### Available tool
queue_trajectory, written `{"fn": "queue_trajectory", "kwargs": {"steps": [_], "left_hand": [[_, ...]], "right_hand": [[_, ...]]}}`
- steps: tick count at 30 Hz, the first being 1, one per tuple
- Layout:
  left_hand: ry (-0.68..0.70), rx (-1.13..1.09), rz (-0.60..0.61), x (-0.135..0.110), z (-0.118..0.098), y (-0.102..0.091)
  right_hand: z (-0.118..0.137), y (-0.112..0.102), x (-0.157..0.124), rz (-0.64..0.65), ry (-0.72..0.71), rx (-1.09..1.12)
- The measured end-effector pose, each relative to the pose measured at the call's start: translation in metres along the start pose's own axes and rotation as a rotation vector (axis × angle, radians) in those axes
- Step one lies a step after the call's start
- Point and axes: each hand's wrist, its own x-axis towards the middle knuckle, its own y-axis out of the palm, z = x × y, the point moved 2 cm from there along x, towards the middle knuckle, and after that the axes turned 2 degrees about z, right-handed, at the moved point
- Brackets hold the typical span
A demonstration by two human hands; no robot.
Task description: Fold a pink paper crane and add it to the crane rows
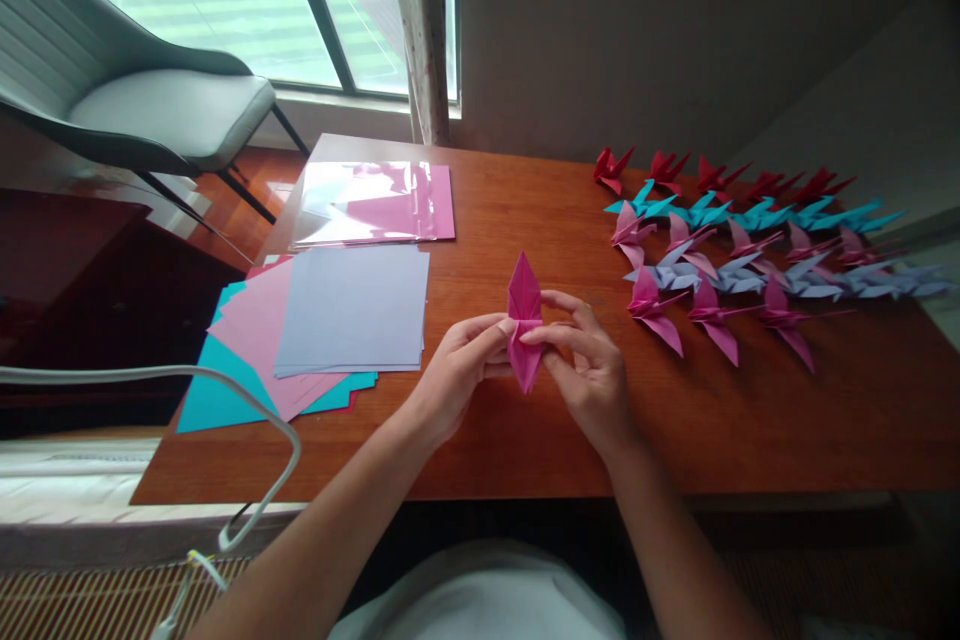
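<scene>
A partly folded magenta paper piece (523,312), a narrow diamond shape, is held upright above the wooden table (525,440). My left hand (461,370) pinches its left side with thumb and fingers closed. My right hand (589,365) grips its right side, fingers curled around the lower half. Both hands meet at the paper's middle, near the table's front centre.
A stack of square sheets (330,320) in lilac, pink and teal lies at the left. A clear plastic packet with pink paper (375,203) sits behind it. Rows of finished paper cranes (750,240) in red, teal, pink, lilac and magenta fill the right. A chair (150,100) stands by the window. A white cable (262,420) loops at front left.
</scene>
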Motion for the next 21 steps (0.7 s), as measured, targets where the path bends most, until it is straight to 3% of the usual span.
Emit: {"fn": "queue_trajectory", "kwargs": {"steps": [8, 14, 21], "left_hand": [[0.024, 0.108, -0.042, 0.0, -0.001, 0.005], [0.027, 0.117, -0.05, 0.0, -0.002, 0.005], [0.03, 0.144, -0.059, 0.0, -0.002, 0.004]], "right_hand": [[0.0, 0.0, 0.001, -0.012, 0.037, 0.143], [-0.002, 0.001, 0.003, -0.148, 0.104, 0.229], [-0.013, 0.004, 0.002, -0.056, 0.22, 0.133]]}}
